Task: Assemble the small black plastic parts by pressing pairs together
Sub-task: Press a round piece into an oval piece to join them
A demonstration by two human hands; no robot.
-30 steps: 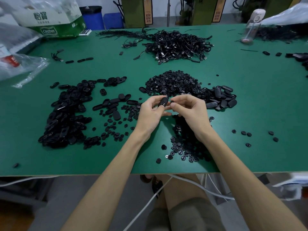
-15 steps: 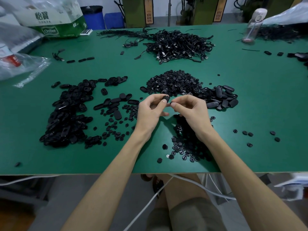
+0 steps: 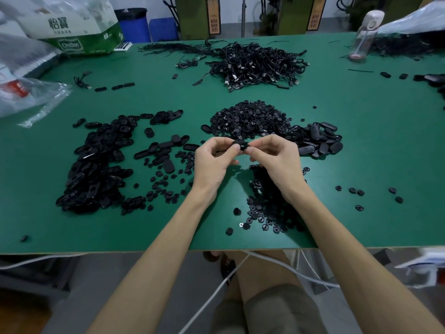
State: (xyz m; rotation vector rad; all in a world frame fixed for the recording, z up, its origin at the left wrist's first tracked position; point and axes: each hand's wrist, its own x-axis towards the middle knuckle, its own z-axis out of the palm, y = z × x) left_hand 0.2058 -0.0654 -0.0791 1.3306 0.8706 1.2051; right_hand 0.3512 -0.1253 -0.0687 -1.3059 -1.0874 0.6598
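Above the middle of the green table [image 3: 361, 145], my left hand [image 3: 212, 162] and my right hand [image 3: 277, 160] meet fingertip to fingertip. Between them they pinch a small black plastic part [image 3: 239, 144]; most of it is hidden by the fingers, so I cannot tell whether it is one piece or two. A heap of small round black pieces [image 3: 248, 119] lies just beyond the hands. Oval black shells [image 3: 317, 138] lie to its right. More round pieces [image 3: 267, 208] are scattered under my right wrist.
A large pile of oval black parts [image 3: 96, 165] covers the left of the table. A tangle of black cables [image 3: 255, 63] lies at the back. A green-and-white carton [image 3: 79, 25] and plastic bags [image 3: 31, 97] sit far left, a bottle [image 3: 363, 32] far right.
The hands have closed together, and the right fingers now pinch the black part along with the left. The part has turned from an upright oval to lying between both thumbs.
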